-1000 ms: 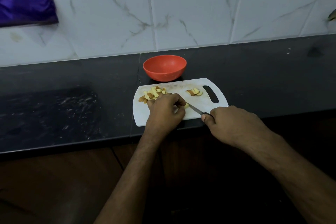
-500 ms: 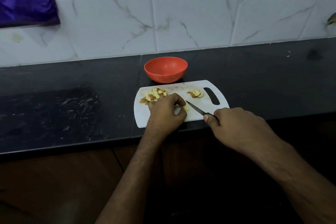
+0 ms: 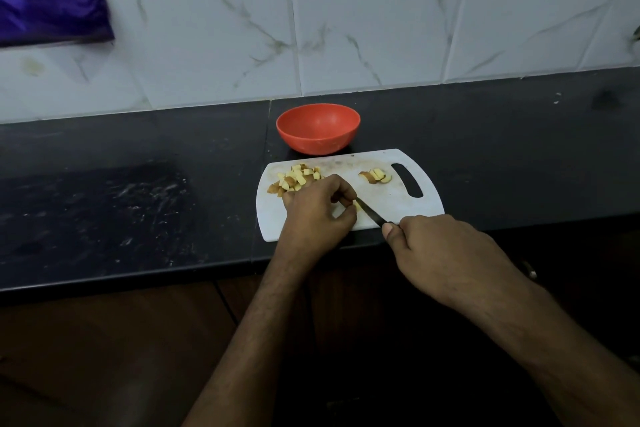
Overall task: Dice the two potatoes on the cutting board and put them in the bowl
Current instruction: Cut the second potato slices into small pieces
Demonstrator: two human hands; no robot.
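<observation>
Currently the potato is mostly diced: a heap of small pale-yellow cubes with brown skin [image 3: 297, 177] lies at the cutting board's [image 3: 398, 204] far-left corner, and a few larger skin-on slices [image 3: 375, 176] sit near its handle slot. Left hand [image 3: 317, 210] is curled, pinching a last yellow piece [image 3: 357, 206] at board centre. Right hand [image 3: 440, 250] grips a knife [image 3: 370, 213], blade angled onto that piece. Orange bowl [image 3: 318, 128] stands just behind the board's far edge on the dark worktop [image 3: 138, 204].
</observation>
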